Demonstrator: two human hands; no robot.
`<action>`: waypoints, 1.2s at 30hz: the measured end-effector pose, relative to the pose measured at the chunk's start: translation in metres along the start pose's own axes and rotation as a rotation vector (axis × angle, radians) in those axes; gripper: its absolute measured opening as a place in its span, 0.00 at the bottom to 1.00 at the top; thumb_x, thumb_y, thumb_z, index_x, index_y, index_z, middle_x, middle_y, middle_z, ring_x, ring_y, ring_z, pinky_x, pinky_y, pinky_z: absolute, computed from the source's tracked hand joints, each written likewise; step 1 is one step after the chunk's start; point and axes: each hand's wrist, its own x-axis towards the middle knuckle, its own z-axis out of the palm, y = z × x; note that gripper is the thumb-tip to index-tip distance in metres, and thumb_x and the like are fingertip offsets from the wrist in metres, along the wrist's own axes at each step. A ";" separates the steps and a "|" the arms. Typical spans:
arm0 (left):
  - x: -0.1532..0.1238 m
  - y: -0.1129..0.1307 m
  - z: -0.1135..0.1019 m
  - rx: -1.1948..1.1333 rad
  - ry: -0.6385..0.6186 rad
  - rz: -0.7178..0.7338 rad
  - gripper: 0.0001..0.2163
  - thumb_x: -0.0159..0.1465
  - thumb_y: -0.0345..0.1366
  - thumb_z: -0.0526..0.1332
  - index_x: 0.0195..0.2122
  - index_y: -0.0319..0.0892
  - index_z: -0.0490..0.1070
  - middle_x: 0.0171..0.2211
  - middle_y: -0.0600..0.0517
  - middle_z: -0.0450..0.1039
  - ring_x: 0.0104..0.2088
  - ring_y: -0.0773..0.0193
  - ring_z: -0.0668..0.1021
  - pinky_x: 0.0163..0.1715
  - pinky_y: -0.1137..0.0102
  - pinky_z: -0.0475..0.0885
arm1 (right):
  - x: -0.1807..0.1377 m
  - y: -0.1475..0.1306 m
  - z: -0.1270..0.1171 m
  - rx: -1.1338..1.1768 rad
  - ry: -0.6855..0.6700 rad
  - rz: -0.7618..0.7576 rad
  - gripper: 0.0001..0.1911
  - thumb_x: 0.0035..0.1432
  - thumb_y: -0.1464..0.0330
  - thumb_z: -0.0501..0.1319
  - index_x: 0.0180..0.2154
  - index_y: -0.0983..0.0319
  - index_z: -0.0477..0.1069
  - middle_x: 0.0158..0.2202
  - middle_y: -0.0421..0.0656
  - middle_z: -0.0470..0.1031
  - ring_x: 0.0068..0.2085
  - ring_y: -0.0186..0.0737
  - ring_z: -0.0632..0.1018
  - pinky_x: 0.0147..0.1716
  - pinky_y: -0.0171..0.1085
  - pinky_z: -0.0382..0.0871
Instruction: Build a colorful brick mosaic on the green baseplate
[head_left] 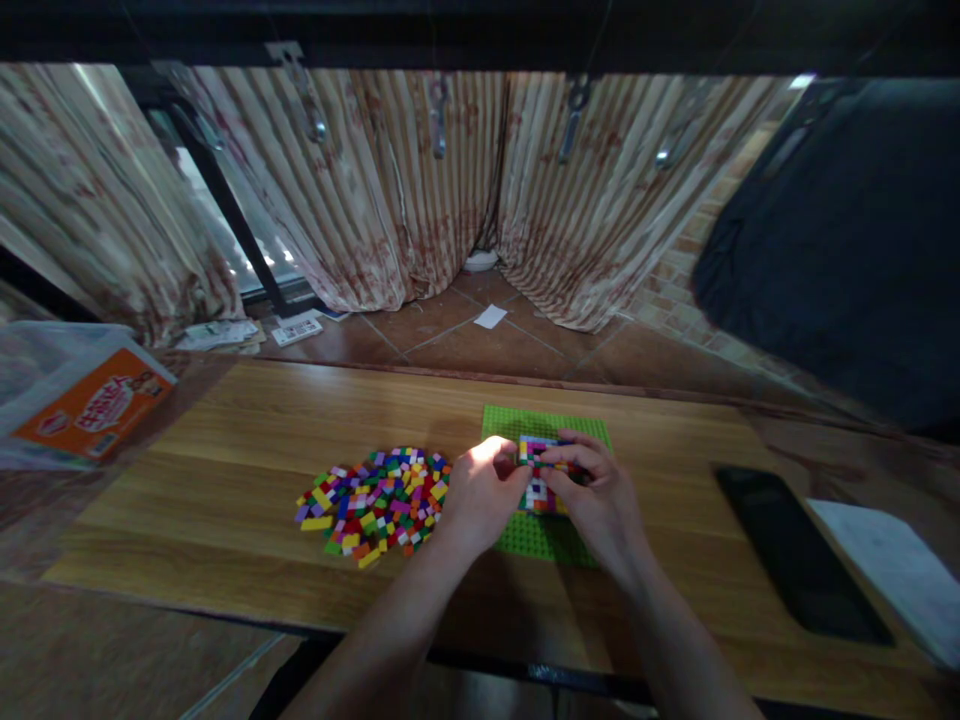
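A green studded baseplate [551, 542] lies on the wooden table, bearing a low, multicoloured toy-brick build [537, 494] with white, purple, orange and red pieces. My left hand [486, 495] is at the left edge of this build, its thumb and forefinger curled together against it. From the right, my right hand [600, 500] reaches over the bricks with bent fingers in a pinch, partly covering them. The fingertips of both hands nearly meet above the build. Whatever small piece they pinch is too small to make out. Left of my left hand spreads a pile of loose toy bricks [375, 505].
On the right of the table [225, 470] lie a dark flat tablet-like object [799, 550] and a white sheet [892, 565]. A clear plastic box with an orange label [94, 405] stands at the far left. Striped curtains [420, 190] hang beyond the table.
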 end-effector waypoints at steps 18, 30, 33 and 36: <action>0.006 -0.014 -0.019 -0.042 0.018 -0.032 0.12 0.59 0.34 0.58 0.42 0.43 0.74 0.35 0.52 0.79 0.35 0.63 0.78 0.36 0.70 0.72 | -0.002 -0.007 -0.011 0.044 0.120 -0.118 0.06 0.53 0.64 0.62 0.32 0.58 0.76 0.47 0.45 0.73 0.48 0.46 0.74 0.49 0.50 0.67; 0.001 -0.018 -0.075 0.351 -0.267 0.166 0.09 0.52 0.26 0.59 0.31 0.43 0.77 0.32 0.51 0.77 0.34 0.62 0.76 0.36 0.71 0.68 | -0.004 -0.011 -0.007 -0.037 0.122 -0.161 0.07 0.56 0.64 0.60 0.32 0.57 0.76 0.44 0.45 0.75 0.46 0.44 0.75 0.46 0.46 0.69; -0.002 -0.014 -0.067 0.429 -0.313 0.239 0.08 0.52 0.26 0.59 0.28 0.43 0.76 0.31 0.51 0.76 0.35 0.61 0.75 0.37 0.69 0.67 | -0.004 -0.010 -0.006 -0.051 0.117 -0.162 0.07 0.56 0.63 0.60 0.32 0.57 0.76 0.44 0.45 0.75 0.46 0.44 0.75 0.45 0.46 0.69; -0.003 -0.012 -0.064 0.489 -0.312 0.264 0.07 0.54 0.27 0.58 0.26 0.43 0.75 0.29 0.50 0.75 0.34 0.60 0.75 0.37 0.68 0.66 | -0.004 -0.009 -0.006 -0.060 0.101 -0.160 0.07 0.56 0.63 0.60 0.32 0.57 0.76 0.43 0.44 0.75 0.45 0.44 0.76 0.44 0.45 0.70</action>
